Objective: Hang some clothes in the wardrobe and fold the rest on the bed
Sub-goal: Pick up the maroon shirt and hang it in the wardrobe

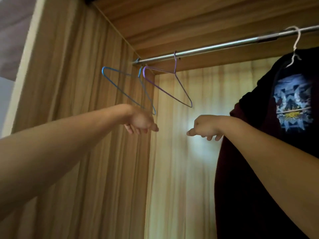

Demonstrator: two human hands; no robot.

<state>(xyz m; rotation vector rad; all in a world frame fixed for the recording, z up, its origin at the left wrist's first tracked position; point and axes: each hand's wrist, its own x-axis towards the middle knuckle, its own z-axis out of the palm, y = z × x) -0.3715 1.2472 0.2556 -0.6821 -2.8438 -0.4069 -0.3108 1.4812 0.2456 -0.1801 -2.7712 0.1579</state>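
Two hands are reaching into the wardrobe (189, 18), the left hand (140, 121) and right hand (206, 126) both drooping with fingers loosely curled, gripping nothing. A blue hanger (103, 70) and a purple hanger (175, 62) are dangling bare at the rail's (215, 46) left end. A black shirt (291, 104) is hanging from a white hanger (296, 42) beside the right forearm.

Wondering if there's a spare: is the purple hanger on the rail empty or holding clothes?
Empty. The purple hanger hangs bare on the rail, only its wire outline showing, no cloth on it.
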